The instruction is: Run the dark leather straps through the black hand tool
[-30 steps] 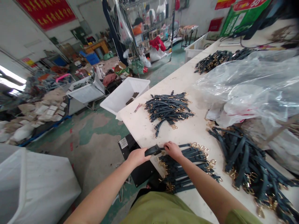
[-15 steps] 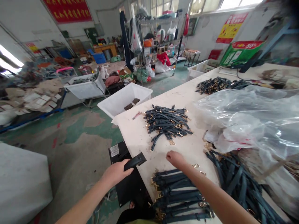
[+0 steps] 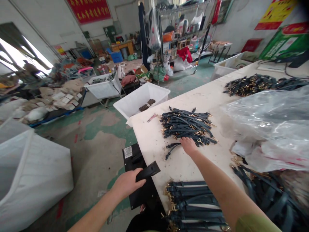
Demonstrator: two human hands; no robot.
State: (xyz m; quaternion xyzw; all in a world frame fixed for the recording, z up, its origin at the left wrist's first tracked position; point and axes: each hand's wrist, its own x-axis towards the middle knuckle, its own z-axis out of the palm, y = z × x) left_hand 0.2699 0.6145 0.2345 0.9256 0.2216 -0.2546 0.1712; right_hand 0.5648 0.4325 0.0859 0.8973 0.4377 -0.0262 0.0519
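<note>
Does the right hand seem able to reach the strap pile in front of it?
Likely yes: the right hand is at the near edge of the strap pile, and nothing visible blocks the way.

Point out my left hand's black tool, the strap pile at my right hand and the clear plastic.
Black tool (image 3: 148, 171), head view: middle of its body.
Strap pile (image 3: 184, 123), head view: central straps.
Clear plastic (image 3: 269, 117), head view: middle.

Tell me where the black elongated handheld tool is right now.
In the head view, the black elongated handheld tool is in the left hand, by the left edge of the white table.
</note>
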